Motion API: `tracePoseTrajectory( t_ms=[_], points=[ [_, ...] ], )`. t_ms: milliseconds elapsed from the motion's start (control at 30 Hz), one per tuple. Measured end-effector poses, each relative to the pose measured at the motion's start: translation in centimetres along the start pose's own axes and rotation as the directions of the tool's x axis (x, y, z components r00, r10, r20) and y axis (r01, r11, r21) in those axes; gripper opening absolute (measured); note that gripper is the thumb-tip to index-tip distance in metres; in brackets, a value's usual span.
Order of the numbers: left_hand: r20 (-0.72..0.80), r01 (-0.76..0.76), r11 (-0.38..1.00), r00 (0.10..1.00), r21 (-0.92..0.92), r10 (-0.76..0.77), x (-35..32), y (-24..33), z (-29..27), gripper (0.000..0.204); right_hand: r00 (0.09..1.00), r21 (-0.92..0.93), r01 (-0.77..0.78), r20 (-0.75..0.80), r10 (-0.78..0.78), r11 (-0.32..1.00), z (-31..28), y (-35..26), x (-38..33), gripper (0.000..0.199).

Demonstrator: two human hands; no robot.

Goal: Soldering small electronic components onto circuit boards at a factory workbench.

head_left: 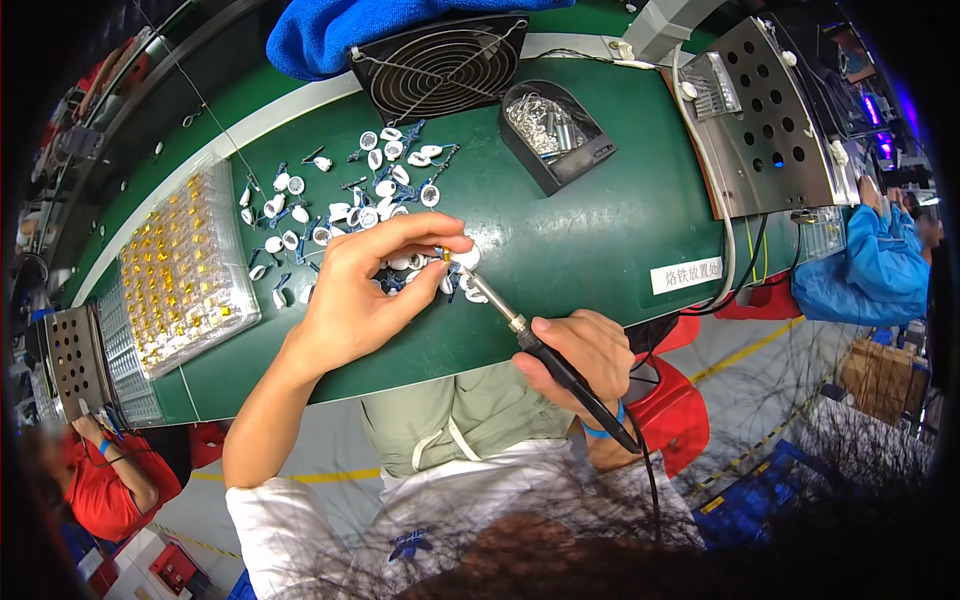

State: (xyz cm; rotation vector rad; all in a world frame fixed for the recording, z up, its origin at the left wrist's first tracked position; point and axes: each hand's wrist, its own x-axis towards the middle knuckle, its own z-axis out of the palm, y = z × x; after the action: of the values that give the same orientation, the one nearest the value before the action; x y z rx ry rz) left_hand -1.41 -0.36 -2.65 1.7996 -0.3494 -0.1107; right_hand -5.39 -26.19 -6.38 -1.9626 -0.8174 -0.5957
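Note:
Between the thumb and index finger of my left hand (365, 290) is a small gold-coloured piece (445, 254), closed in a pinch. A round white part (467, 257) sits right beside it; whether the two are joined I cannot tell. My right hand (585, 362) is wrapped round the black handle of a soldering iron (560, 365). The iron's metal shaft slants up to the left, and its tip meets or nearly meets the pinched piece. Beneath and behind my left hand lie many small white earbud-like parts (368, 217) with blue pieces attached, some hidden by my fingers.
A clear plastic tray (215, 300) of gold-coloured pieces lies at the left. At the back stand a black fan (440, 70) and a black bin (560, 175) of metal bits. A blue towel (330, 35) lies behind. A perforated metal box (765, 120) and cables are at the right.

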Motion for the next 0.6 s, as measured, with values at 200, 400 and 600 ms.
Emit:
tracePoseTrajectory(
  t_ms=[200, 400, 600],
  points=[
    [-0.012, -0.028, 1.0, 1.0, 0.009, 0.028, 0.2, 0.1, 0.1, 0.036, 1.0, 0.013, -0.024, -0.005, 0.024, 1.0, -0.2, 0.0, 0.1, 0.041],
    [0.008, -0.231, 0.931, 0.971, 0.281, 0.238, -0.2, 1.5, -0.8, 0.023, 0.987, -0.258, -0.162, -0.053, 0.153, 0.953, -0.9, 0.0, 1.8, 0.047],
    [-0.082, -0.273, 0.894, 0.944, 0.355, 0.321, -1.1, 3.7, -5.1, 0.02, 0.995, -0.343, -0.091, 0.015, 0.102, 0.935, -1.7, 3.5, 5.8, 0.055]
  ],
)
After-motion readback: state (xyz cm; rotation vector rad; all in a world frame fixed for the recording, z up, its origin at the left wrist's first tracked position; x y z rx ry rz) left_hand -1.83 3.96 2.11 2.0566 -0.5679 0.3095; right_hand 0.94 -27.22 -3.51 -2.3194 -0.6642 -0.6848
